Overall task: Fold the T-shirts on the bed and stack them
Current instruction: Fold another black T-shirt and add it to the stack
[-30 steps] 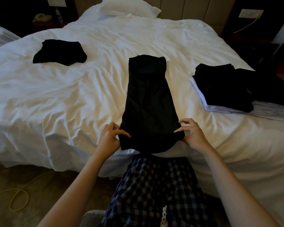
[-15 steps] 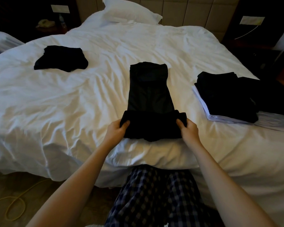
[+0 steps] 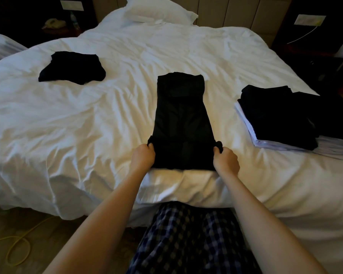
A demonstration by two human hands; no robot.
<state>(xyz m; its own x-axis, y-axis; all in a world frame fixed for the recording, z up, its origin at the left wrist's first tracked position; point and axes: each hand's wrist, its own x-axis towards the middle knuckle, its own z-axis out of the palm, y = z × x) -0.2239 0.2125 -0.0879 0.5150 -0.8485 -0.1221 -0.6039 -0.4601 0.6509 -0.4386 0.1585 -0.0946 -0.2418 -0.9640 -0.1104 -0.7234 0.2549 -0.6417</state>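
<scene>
A black T-shirt (image 3: 181,115), already narrowed into a long strip, lies in the middle of the bed (image 3: 107,119), running from the near edge toward the far side. Its near end is turned up and over. The left hand (image 3: 143,157) grips the left corner of that turned end, fingers curled tight round the cloth. The right hand (image 3: 226,160) pinches the right corner the same way, with a small bunch of fabric showing above the knuckles.

The likely trouble is an uneven fold. If one hand travels farther than the other, the near end lands skewed across the strip and the packet comes out crooked. The bunched cloth at the right corner could set a lump into the crease. The rumpled white duvet underneath is soft, so the strip may drag and wrinkle as it is carried over it. The tucked-in sides could also slip open if the grip loosens in mid-fold.

A folded black T-shirt (image 3: 72,67) sits far left, well apart. A stack of dark garments (image 3: 279,115) lies to the right, near the bed's edge, where a careless placement might tip it.
</scene>
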